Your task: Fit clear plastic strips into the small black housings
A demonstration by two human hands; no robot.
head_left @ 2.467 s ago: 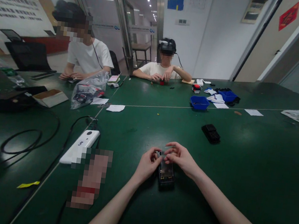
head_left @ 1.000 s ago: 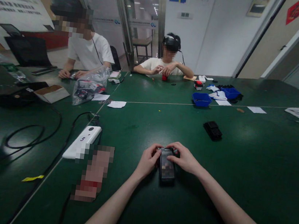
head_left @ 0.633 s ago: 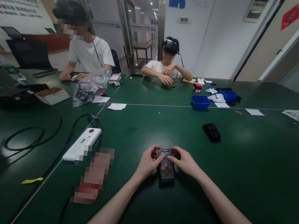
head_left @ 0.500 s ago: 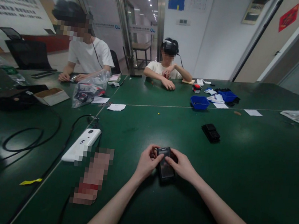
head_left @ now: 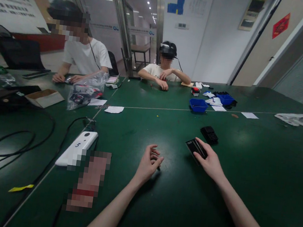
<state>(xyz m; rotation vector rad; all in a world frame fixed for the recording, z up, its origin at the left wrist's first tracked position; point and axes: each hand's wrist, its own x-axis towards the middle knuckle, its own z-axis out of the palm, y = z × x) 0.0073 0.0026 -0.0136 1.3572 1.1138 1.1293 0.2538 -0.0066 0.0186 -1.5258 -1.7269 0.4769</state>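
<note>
My right hand (head_left: 210,161) grips a flat black rectangular object (head_left: 195,148) between thumb and fingers, tilted over the green table (head_left: 166,212). Just beyond it a small black stack of objects (head_left: 209,135) lies on the tabletop. My left hand (head_left: 150,162) is over the middle of the table with its fingers loosely curled and apart. A small dark bit shows beneath its fingers, too small to make out.
To the left lie a white power bank (head_left: 76,149), a blurred flat item (head_left: 91,180), black cables and a yellow strip (head_left: 21,188). Farther off are a plastic bag (head_left: 86,90), an open box (head_left: 44,97), papers, and a blue tray (head_left: 198,105). Two people sit across the table.
My right hand has moved right and away from my left hand, carrying the black object toward the black stack. My left hand has let go of that object. The view has shifted slightly.
</note>
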